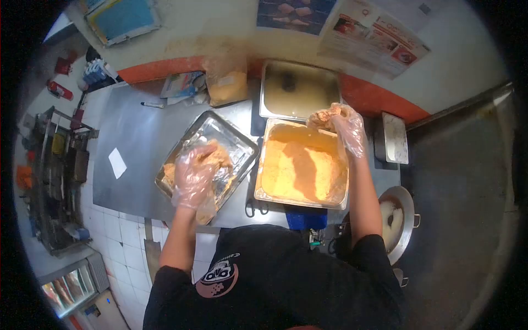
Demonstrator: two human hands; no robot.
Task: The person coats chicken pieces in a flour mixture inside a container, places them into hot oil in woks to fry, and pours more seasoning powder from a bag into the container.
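Note:
My left hand (193,175), in a clear plastic glove, is over the metal tray (242,144) on the left. Its fingers close on a breaded piece of chicken (219,156). Another coated piece (169,172) lies at the tray's left side, partly behind the hand. My right hand (351,129), gloved too, is raised above the far right corner of the deep pan of orange-yellow breading flour (275,170). It grips a coated chicken piece (325,116). Behind that pan stands another pan of cloudy liquid (308,99), with a dark spot in it.
A bag of orange-yellow powder (228,87) stands against the wall. A marker (152,104) and a white paper (117,163) lie on the steel table (140,137). Scissors (256,208) lie near its front edge. At right are a small metal container (393,137) and a large round pan (404,220).

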